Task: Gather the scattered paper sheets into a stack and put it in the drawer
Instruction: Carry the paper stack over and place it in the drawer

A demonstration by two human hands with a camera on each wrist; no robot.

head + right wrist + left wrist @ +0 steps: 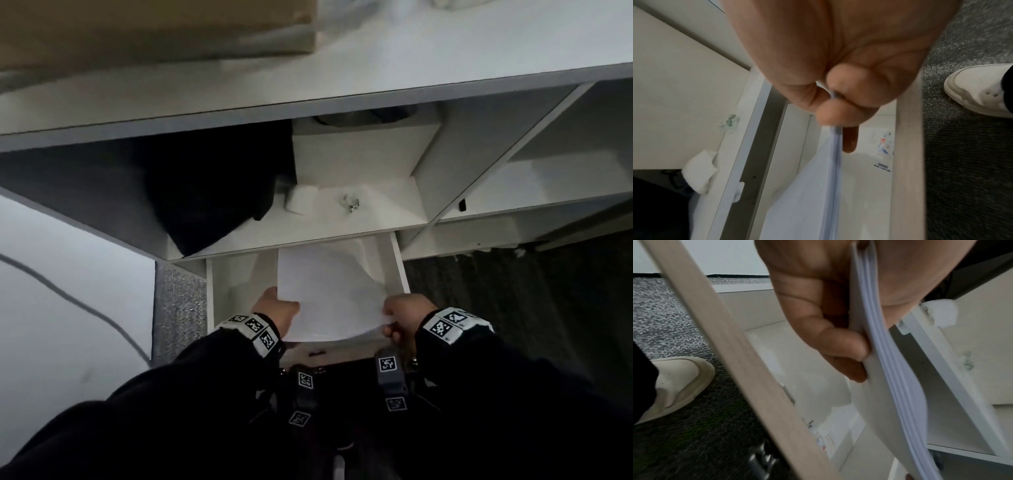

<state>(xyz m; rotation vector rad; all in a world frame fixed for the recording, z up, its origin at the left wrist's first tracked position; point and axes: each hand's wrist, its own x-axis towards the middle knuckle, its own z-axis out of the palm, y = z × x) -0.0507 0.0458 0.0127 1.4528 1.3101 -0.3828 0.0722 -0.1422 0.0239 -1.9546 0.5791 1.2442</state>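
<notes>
Head view: paper stack point(329, 294) over open drawer point(399, 263), both hands' grip on its near corners.

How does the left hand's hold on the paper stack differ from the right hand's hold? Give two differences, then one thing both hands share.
The left hand grips the paper stack along its left edge, while the right hand pinches its near right corner. In the wrist views, the left hand's fingers press a broad part of the stack's underside, whereas the right hand's fingertips close on a narrow bit of edge. Both hold the same stack over the open drawer.
</notes>
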